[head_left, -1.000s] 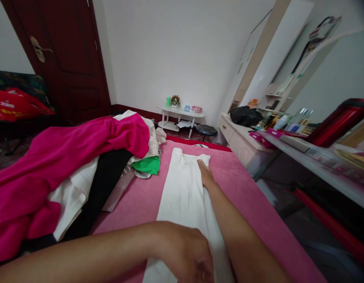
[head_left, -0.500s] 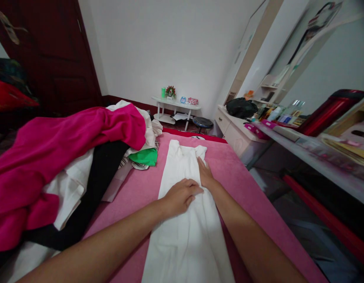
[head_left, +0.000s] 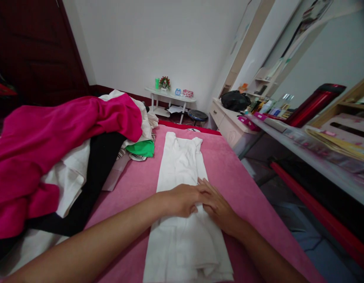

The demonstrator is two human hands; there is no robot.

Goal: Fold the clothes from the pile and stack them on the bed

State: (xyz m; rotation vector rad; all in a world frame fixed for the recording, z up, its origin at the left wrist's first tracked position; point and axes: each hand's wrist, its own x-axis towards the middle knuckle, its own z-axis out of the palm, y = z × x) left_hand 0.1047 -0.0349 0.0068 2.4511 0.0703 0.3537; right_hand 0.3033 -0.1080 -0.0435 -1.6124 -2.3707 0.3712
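A white garment point(head_left: 182, 157), folded into a long narrow strip, lies lengthwise on the pink bed cover point(head_left: 229, 184). Two small raised corners show at its far end, and creases run along its near part. My left hand point(head_left: 183, 199) rests across the middle of the garment, its fingers reaching over to the right and overlapping my other hand. At the garment's right edge, my right hand point(head_left: 220, 208) lies with fingers stretched out on the cloth. Both hands are open and touch the fabric; some fingertips are hidden where the hands cross.
A heap of clothes, with a bright pink piece point(head_left: 66, 122), a black piece point(head_left: 102, 165) and a green piece point(head_left: 142, 148), lies on the left. A glass shelf point(head_left: 290, 137) and a red flask point(head_left: 315, 104) stand to the right. Beyond the bed are a small white table point(head_left: 170, 93) and a round stool point(head_left: 198, 115).
My right hand has slid back toward me along the garment's edge. My left hand has shifted right and now overlaps it. The garment's near end looks bunched, and the view has tilted slightly.
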